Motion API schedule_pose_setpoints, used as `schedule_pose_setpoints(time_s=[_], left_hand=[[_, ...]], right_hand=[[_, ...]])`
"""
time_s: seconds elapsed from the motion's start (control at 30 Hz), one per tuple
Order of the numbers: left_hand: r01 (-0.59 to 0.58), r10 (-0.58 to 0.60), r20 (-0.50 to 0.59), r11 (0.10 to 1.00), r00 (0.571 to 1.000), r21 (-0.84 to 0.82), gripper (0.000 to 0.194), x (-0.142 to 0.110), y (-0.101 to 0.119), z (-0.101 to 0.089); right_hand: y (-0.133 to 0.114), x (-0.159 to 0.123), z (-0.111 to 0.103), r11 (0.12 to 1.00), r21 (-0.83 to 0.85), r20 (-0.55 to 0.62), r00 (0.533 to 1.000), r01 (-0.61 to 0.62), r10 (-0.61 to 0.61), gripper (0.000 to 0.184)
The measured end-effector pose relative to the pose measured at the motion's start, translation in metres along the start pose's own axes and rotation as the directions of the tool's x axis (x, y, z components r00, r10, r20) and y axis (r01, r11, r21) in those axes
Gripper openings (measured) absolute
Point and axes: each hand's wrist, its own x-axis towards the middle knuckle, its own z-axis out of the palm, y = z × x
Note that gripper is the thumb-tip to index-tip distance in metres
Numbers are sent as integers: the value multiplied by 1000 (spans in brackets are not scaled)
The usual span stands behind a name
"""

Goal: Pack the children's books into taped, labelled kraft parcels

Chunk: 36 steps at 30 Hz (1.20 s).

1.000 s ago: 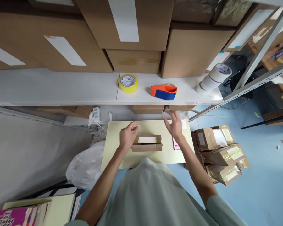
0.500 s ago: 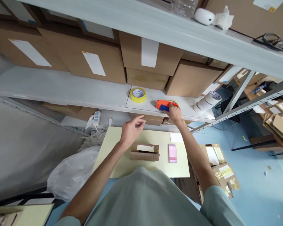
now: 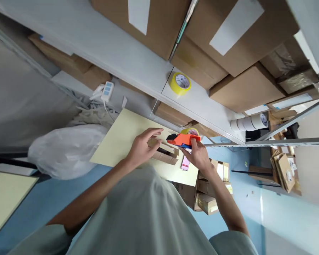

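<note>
My right hand (image 3: 198,156) grips an orange and blue tape dispenser (image 3: 183,139) and holds it over the small brown cardboard box (image 3: 167,153) on the pale yellow table (image 3: 122,136). My left hand (image 3: 142,147) rests on the left end of that box, fingers spread along its top. A pink item (image 3: 185,163) lies on the table just under my right hand.
A yellow tape roll (image 3: 180,82) sits on the grey shelf (image 3: 127,63) among large cardboard boxes. White tape rolls (image 3: 250,122) lie at the shelf's right end. Taped parcels (image 3: 210,191) are stacked on the blue floor at right. A white plastic bag (image 3: 66,150) is at left.
My right hand took the tape dispenser off the shelf and brought it down over the small box. My left hand dropped onto the box. The view tilted.
</note>
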Motion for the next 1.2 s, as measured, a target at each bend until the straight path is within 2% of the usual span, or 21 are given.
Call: schedule_pose_setpoints(time_s=[0.27,0.43,0.63,0.87,0.93,1.03,1.13,1.2], left_hand=[[-78,77,-4,995,997,-68,35,-25,-8,-24],[-101,103,58,994,993,-46,30,-28,-19,-36],[-26,37,156,997,987,-73,10,-31,-31,-47],[157,-104,238,964,966,-213,29,-36,-39,-55],[232,-160,276,940,948,-251,34,-37,-43,-58],[377,-270,351,881,897,-287,41,-40,-55,-60],[524,-376,429,795,821,-307,48,-50,-75,-52],[600,-429,465,730,774,-326,52,-59,-89,-44]], right_hand=[[-42,-10,-2,968,-67,-53,968,242,-246,36],[-64,-13,-9,952,-67,49,954,300,-297,38],[-79,-18,-5,967,-69,176,957,244,-229,43],[-97,-15,-9,995,-55,345,937,82,-59,54],[-104,-11,-13,1000,-27,415,910,1,10,54],[-118,-3,-16,988,22,532,839,-152,117,51],[-132,6,-11,955,2,639,735,-295,226,53],[-137,11,-8,939,-39,700,661,-341,269,55]])
